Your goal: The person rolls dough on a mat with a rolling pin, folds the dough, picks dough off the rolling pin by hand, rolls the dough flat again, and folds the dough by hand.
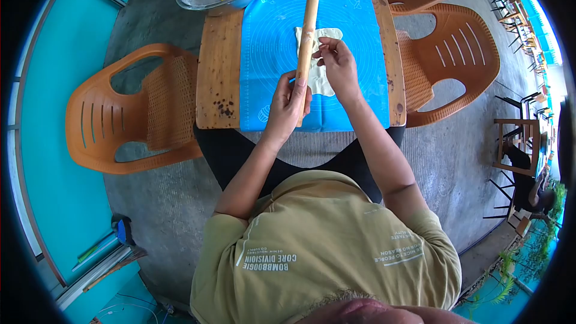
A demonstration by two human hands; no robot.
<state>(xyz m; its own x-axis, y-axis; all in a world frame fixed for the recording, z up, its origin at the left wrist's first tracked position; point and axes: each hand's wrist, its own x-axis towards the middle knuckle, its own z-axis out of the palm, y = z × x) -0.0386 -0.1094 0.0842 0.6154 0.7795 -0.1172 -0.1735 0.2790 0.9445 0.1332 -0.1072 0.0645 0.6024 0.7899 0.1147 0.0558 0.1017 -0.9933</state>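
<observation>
Fingers of your left hand (289,103) close around the lower part of the rolling pin (308,36), tilted over the flattened dough (323,78) on the blue mat (270,54); your right hand (339,67) is partly curled beside the pin, and whether its fingertips grip anything, you cannot tell. Mat and dough lie on the wooden worktop (219,78).

Wooden rolling pin (308,39) slanted upright in left hand (292,101), above flattened pale dough (324,78) on blue mat (264,42).

I observe orange chairs (171,105) on the grey floor (162,210). At left, I register a teal wall (69,108); at right, green plants (537,252).
</observation>
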